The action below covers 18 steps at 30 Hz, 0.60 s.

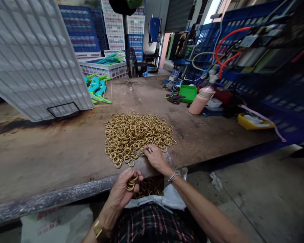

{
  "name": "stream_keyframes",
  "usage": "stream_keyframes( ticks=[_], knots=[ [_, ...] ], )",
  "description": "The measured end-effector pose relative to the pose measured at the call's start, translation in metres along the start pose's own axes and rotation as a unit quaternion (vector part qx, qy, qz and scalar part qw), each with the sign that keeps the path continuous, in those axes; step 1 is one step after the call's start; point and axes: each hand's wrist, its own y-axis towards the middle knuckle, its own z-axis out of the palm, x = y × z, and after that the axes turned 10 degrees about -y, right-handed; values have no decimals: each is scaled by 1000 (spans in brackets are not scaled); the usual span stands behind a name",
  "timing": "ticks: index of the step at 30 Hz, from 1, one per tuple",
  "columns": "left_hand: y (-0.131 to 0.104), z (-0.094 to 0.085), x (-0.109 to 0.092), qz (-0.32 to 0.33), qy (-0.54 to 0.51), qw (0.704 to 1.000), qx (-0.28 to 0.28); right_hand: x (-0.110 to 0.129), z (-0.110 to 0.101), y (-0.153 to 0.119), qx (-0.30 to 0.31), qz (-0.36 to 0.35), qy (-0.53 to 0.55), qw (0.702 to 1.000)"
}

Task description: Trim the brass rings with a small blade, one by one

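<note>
A wide heap of brass-coloured rings [136, 131] lies on the brown table near its front edge. My left hand [124, 185], with its fingers curled, holds several of these rings in front of the table edge. At the lower right of the heap, my right hand [154, 156] pinches a small grey metallic object [150, 149] too small to identify. Below the table edge, between my hands, an open white sack [171, 195] has more rings inside it; part of its opening is hidden by my left hand.
A large white ribbed crate [40, 60] stands tilted at the left. Turquoise and green plastic parts [98, 87] lie behind the heap. At the right are a pink bottle [200, 101], a green tray [188, 93] and a yellow tray [254, 122].
</note>
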Motion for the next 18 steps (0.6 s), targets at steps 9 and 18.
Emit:
stream_keyframes(
  ticks=[9, 18],
  knots=[
    [11, 10, -6, 13, 71, 997, 16, -2, -11, -3, -29, 74, 119, 990],
    [14, 12, 1, 209, 269, 940, -26, 22, -23, -29, 205, 201, 417, 862]
  ],
)
